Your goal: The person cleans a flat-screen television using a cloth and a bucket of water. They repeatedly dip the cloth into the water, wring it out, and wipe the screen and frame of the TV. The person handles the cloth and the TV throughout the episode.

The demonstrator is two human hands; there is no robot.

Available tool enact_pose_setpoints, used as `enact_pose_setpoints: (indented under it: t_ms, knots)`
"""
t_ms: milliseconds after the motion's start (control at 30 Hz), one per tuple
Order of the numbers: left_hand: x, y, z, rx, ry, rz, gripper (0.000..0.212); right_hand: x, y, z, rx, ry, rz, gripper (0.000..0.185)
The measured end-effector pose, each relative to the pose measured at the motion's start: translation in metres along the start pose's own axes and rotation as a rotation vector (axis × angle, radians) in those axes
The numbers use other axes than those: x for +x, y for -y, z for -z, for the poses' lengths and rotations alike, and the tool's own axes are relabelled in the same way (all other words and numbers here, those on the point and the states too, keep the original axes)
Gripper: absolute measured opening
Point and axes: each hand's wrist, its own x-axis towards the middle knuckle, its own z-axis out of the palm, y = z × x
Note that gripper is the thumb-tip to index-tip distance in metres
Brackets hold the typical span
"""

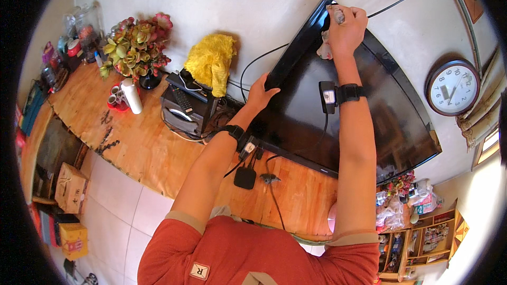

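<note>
A flat-screen television (303,103) with a glossy black frame stands before me on the wooden cabinet top, against the wall. My right hand (348,29) presses a crumpled pale cloth (325,45) onto the frame near the top left corner. Part of that cloth is hidden under my fingers. Lower down, my left hand (260,93) grips the left edge of the television, thumb on the front side. Each wrist wears a black strap with a small wired device, one at the right wrist (328,97) and one at the left (248,148).
Left of the television, a yellow fluffy cloth (212,61) lies on black boxes with a remote control (181,98). Further left are a white bottle (131,95), cups and artificial flowers (138,47). A black box (244,177) with cables lies in front. A clock (452,88) hangs at right.
</note>
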Motion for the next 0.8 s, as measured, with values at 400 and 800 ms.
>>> enact_pose_setpoints:
  t_ms: [400, 800]
  knots:
    - [0.001, 0.005, 0.002, -0.064, -0.007, -0.01, 0.054, -0.023, -0.008, -0.005, -0.065, 0.254, 0.261, 0.008]
    - [0.005, 0.024, -0.014, 0.031, -0.055, -0.037, 0.058, -0.071, -0.008, -0.03, -0.058, 0.255, 0.272, 0.014]
